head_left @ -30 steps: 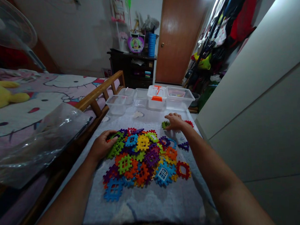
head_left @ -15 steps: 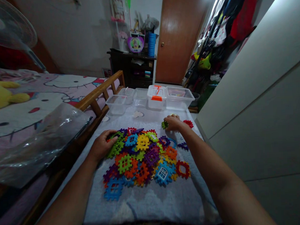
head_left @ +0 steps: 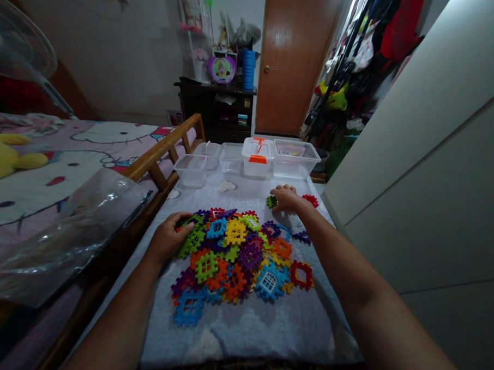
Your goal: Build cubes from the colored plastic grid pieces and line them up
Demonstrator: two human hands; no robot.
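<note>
A heap of colourful notched plastic building blocks (head_left: 235,232), square with window-like openings, lies on a cloth-covered surface. At the heap's left edge, my left hand (head_left: 171,234) rests against green blocks, its thumb and fingers apart. My right hand (head_left: 286,198) is beyond the heap's right side, low over the cloth. Its fingers are closed on a green building block (head_left: 271,201), partly covered by them. Just right of that hand lies a red block (head_left: 310,201). A dark purple block (head_left: 301,237) sits under the right forearm, apart from the heap.
Clear plastic bins (head_left: 297,158) line the far edge, with a lidded box (head_left: 257,157) with orange latches among them. A wooden bed rail (head_left: 159,150) and a plastic bag (head_left: 69,231) are at left. A white cabinet (head_left: 426,171) stands close on the right.
The view has shifted slightly. My right hand stays at nearly the same spot with the green block, its fingers slightly changed. My left hand has not visibly moved on the heap.
</note>
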